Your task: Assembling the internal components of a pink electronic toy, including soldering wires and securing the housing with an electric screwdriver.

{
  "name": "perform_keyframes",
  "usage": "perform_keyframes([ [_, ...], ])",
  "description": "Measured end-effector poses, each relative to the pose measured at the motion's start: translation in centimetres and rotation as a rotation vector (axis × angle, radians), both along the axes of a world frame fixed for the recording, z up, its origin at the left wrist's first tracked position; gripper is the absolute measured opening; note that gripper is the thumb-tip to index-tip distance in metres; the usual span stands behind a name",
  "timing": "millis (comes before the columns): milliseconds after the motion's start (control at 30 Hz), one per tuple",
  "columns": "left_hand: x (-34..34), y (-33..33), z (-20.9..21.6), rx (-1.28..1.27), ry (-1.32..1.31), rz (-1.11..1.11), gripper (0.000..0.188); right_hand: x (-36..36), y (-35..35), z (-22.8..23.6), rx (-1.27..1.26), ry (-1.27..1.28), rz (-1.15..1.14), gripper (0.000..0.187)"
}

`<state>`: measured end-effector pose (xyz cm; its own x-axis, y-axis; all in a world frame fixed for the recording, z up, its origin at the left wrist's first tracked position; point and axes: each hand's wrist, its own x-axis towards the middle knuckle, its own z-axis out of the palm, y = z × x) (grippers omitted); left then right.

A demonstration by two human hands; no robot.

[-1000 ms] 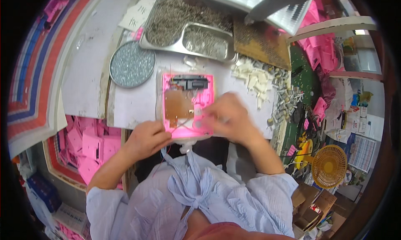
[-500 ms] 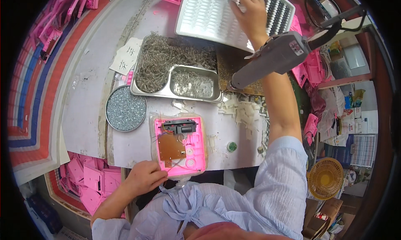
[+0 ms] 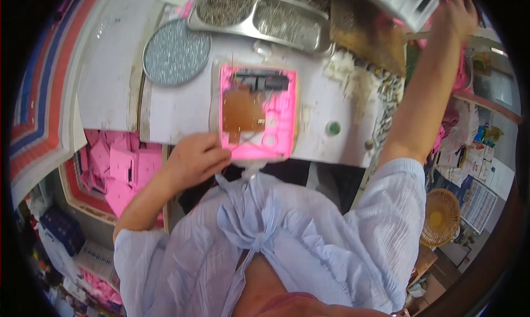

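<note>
My left hand [image 3: 199,161] rests at the near left corner of a shallow pink plastic housing [image 3: 284,146], its fingers closed on that edge. Inside the housing are a brown circuit board [image 3: 243,112], a black part [image 3: 262,81] along the far side and thin wires. Clear film and a pad lie beneath it. My right arm stretches to the far right, where my right hand [image 3: 457,18] is beside a white piece with black bars [image 3: 414,5]. Blur smears its fingers, so I cannot make out whether it holds that piece.
A round tin of small silvery screws [image 3: 176,55] stands left of a metal tray [image 3: 243,25] with fine metal parts. A small green round object [image 3: 333,128] and white scraps [image 3: 353,77] lie rightward. Pink plastic pieces [image 3: 121,168] fill a box at lower left.
My right hand has moved from the large white tray toward the far right. The view has tilted down, so the table things sit higher. My left hand stays at the housing's corner.
</note>
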<state>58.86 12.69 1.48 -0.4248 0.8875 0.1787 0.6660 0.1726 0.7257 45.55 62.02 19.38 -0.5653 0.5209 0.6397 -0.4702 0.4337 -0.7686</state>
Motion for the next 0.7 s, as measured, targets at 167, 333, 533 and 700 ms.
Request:
perform_keyframes([
  [167, 0.1, 0.1, -1.0, 0.035, -0.016, 0.008, 0.019, 17.3, -13.3, -11.0, 0.162, -0.645, 0.164, 0.013],
  [333, -0.1, 0.4, -0.4, 0.032, -0.003, 0.003, 0.028, 23.5, -20.3, -16.1, 0.446, -0.672, 0.449, 0.019],
  [533, 0.1, 0.4, -0.3, 0.015, 0.008, 0.014, 0.027, 23.0, -20.6, -15.7, 0.708, -0.542, 0.388, 0.025],
  [700, 0.0, 0.4, -0.2, 0.01, 0.028, 0.003, 0.029, 22.2, -20.7, -15.4, 0.806, -0.537, 0.447, 0.028],
])
